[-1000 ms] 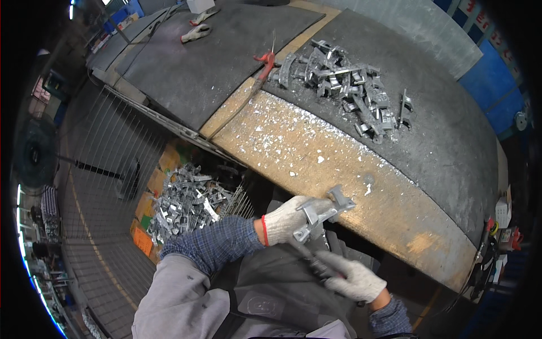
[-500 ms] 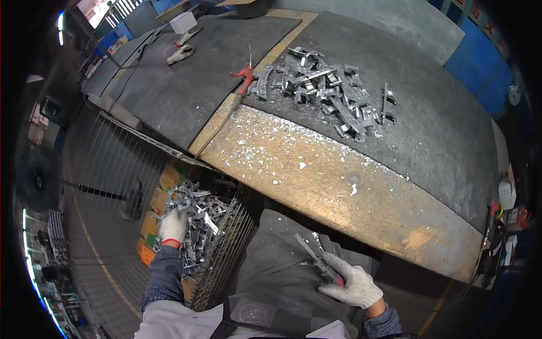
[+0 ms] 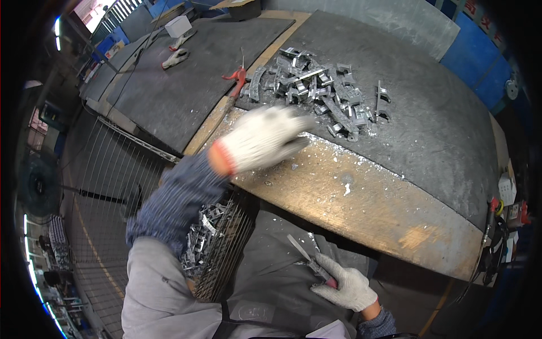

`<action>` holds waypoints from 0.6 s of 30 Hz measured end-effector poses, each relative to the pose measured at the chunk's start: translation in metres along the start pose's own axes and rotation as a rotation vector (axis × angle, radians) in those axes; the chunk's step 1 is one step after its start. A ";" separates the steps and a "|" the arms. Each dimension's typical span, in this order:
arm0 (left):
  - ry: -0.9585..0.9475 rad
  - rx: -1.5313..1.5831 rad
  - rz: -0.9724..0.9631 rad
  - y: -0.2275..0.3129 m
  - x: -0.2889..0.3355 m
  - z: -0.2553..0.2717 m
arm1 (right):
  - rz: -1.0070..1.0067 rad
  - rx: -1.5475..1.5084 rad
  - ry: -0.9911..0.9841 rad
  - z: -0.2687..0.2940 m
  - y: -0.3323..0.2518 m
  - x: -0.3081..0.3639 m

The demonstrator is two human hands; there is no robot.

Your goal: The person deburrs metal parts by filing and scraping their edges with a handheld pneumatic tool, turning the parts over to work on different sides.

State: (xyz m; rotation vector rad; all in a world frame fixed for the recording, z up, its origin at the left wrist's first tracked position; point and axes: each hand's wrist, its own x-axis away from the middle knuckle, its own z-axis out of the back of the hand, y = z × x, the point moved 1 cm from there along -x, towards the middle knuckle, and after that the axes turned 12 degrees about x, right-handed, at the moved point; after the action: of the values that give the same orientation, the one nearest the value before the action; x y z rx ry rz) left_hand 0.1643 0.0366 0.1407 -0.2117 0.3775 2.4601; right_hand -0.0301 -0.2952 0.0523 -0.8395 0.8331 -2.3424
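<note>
My left hand (image 3: 265, 138), in a white knit glove with a red cuff, is over the wooden front strip of the workbench, a little short of a pile of silvery metal parts (image 3: 322, 90). Its fingers are stretched forward, smeared by motion, and I see nothing in them. Low over my dark apron (image 3: 265, 271), my right hand (image 3: 350, 288), gloved too, is closed around the red handle of a flat-bladed hand tool (image 3: 301, 248). The blade points up and left; whether it is a file or a knife I cannot tell.
A wire basket (image 3: 228, 248) of similar metal parts stands below the bench edge, partly behind my left arm. A red air blow gun (image 3: 237, 79) lies left of the pile. Metal flakes litter the wooden strip (image 3: 339, 198). Spare gloves (image 3: 175, 58) and a white box (image 3: 178, 26) lie farther back.
My left hand has left the parts basket and swung up and right over the bench toward the pile. My right hand stays low with the tool in its grip.
</note>
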 end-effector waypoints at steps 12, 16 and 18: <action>-0.664 -0.360 -0.046 -0.016 -0.175 -0.069 | -0.226 -0.070 0.228 -0.015 0.009 0.039; -0.521 -0.148 -0.032 0.019 -0.147 -0.008 | -0.226 -0.114 0.327 -0.022 0.019 0.049; -0.308 0.147 -0.007 0.016 -0.119 0.000 | -0.192 -0.046 0.482 -0.017 0.019 0.051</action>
State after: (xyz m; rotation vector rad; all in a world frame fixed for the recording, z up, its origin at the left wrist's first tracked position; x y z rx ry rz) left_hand 0.2476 -0.0433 0.1725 0.2255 0.4185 2.3954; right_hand -0.0721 -0.3345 0.0476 -0.3823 1.0363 -2.7581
